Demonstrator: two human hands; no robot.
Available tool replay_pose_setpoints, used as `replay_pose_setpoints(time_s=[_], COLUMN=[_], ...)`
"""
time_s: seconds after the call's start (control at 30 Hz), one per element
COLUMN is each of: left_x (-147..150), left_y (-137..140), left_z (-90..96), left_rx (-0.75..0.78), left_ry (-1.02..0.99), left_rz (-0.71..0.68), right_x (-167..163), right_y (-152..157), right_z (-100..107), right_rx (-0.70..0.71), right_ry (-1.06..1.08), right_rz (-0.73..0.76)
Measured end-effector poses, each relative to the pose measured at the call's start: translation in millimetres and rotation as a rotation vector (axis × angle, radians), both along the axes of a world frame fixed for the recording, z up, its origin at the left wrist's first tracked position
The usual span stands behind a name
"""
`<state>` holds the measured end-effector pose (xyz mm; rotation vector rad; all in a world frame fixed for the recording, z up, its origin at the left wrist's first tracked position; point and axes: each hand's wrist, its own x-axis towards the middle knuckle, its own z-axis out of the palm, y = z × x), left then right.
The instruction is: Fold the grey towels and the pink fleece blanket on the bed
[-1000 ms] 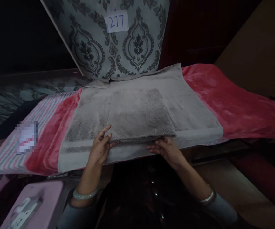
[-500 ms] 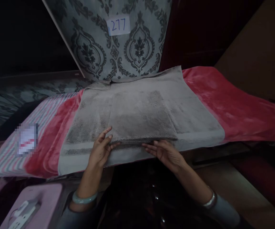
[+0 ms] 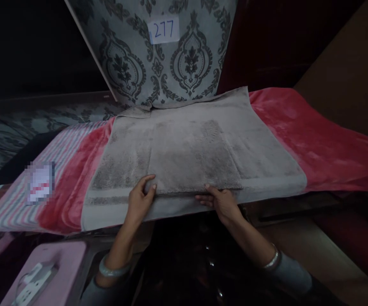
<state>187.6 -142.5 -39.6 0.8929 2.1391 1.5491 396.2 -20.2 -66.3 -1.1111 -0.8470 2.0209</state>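
Observation:
A folded grey-brown plush towel [image 3: 184,157] lies flat on top of a larger spread grey cloth [image 3: 266,161]. At the towel's front left corner is my left hand [image 3: 141,197], thumb and index finger apart and curved around the edge; its other fingers are mostly hidden. My right hand [image 3: 220,202] touches the front edge towards the right corner. Its uppermost digit rests on the towel, while the other fingers stretch out in front of the edge, over the grey cloth.
Beneath the grey cloth runs a red blanket [image 3: 337,144], with a striped cloth [image 3: 14,208] at the left. A blurred packet [image 3: 39,185] lies there. A power strip [image 3: 33,282] sits on a pink surface [image 3: 65,263] at lower left. Patterned wall covering [image 3: 158,80] rises behind.
The towel's front edge has settled lower, and the dark gap under it has narrowed. Both hands have shifted slightly along the edge. The whole view has moved a little.

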Motion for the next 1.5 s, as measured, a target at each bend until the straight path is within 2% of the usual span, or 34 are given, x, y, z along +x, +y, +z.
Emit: replay_pose_setpoints(time_s=[0.1, 0.17, 0.23, 0.3, 0.37, 0.43, 0.5, 0.57, 0.63, 0.7, 0.8, 1.03, 1.2, 1.3, 1.37, 1.43, 1.5], left_x=[-7.1, -13.0, -16.1, -13.1, -3.2, 10.5, 22.8, 29.0, 28.6, 24.5, 19.0, 17.4, 14.8, -0.5, -19.3, -41.3, -62.4], left_y=[-8.1, -15.9, -21.6, -20.8, -10.9, 6.7, 27.0, 44.3, 54.8, 58.3, 56.1, 52.2, 39.0, 26.0, 22.8, 28.5, 44.0], left_z=[-0.9, -0.1, 2.7, 8.4, 16.7, 25.1, 29.4, 26.2, 15.9, 3.1, -8.8, -7.5, -15.5, -18.8, -15.3, -6.3, 6.1], left_rx=[-0.166, -0.26, -0.274, -0.208, -0.122, -0.06, -0.042, -0.122, -0.295, -0.453, -0.54, -0.518, -0.465, -0.382, -0.316, -0.231, -0.139], left_ry=[0.267, 0.375, 0.484, 0.588, 0.654, 0.686, 0.723, 0.777, 0.808, 0.813, 0.834, 0.852, 0.855, 0.785, 0.676, 0.547, 0.418], left_rz=[-0.042, -0.039, 0.015, 0.051, 0.004, -0.11, -0.222, -0.283, -0.302, -0.301, -0.294, -0.273, -0.267, -0.296, -0.357, -0.375, -0.309], right_x=[13.1, 28.7, 46.4, 59.9, 63.6, 55.9, 40.5, 23.9, 12.0, 7.0, 8.1, 18.1, 39.7, 49.3, 46.8, 34.4, 12.8], right_y=[-2.0, -3.5, -4.7, -4.2, 0.3, 9.9, 23.5, 37.7, 48.6, 54.3, 55.5, 54.0, 57.7, 68.3, 79.7, 91.9, 101.5], right_z=[-2.9, -3.1, 0.2, 9.5, 24.4, 39.7, 47.6, 42.9, 27.0, 7.7, -10.1, -6.3, -10.6, -5.7, 4.6, 19.7, 35.8], right_rx=[0.014, 0.015, 0.048, 0.173, 0.412, 0.744, 1.095, 1.357, 1.472, 1.509, 1.547, 1.542, 1.562, 1.52, 1.486, 1.478, 1.515], right_ry=[0.0, -0.025, -0.091, -0.157, -0.215, -0.294, -0.429, -0.636, -0.87, -1.025, -1.071, -1.09, -1.036, -0.954, -0.925, -0.924, -0.932], right_rz=[0.072, 0.181, 0.313, 0.372, 0.312, 0.184, 0.151, 0.274, 0.466, 0.574, 0.589, 0.624, 0.584, 0.567, 0.529, 0.487, 0.482])
